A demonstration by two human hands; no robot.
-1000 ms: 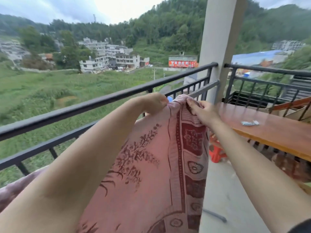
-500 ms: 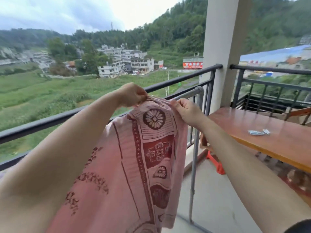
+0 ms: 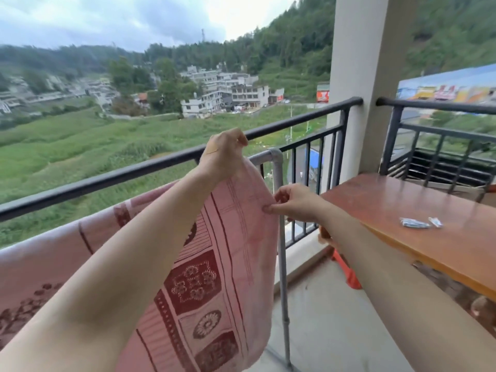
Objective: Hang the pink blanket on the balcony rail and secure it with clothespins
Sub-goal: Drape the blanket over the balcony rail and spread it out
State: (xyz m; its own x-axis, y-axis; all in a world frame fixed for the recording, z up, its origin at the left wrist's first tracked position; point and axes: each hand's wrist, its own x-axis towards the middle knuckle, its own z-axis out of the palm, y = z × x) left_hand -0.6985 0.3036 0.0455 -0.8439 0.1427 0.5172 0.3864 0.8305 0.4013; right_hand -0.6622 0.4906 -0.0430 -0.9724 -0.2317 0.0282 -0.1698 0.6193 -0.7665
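The pink blanket (image 3: 214, 269) with dark red patterns hangs in front of me, and its left part lies draped along a grey bar below the black balcony rail (image 3: 112, 177). My left hand (image 3: 224, 154) grips the blanket's top edge beside the corner of the grey pipe rack (image 3: 276, 159). My right hand (image 3: 295, 201) pinches the blanket's right edge a little lower, next to the rack's upright leg. No clothespin shows in either hand.
A brown wooden table (image 3: 402, 210) stands at the right with small silvery wrapped items (image 3: 414, 223) on it. A white pillar (image 3: 357, 84) splits the railing. Something orange (image 3: 347, 272) sits under the table on the concrete floor (image 3: 330, 331).
The view swung left and the grey rack's corner came into sight. My left hand rose toward the rack corner with the edge; my right hand dropped lower along the blanket's right edge.
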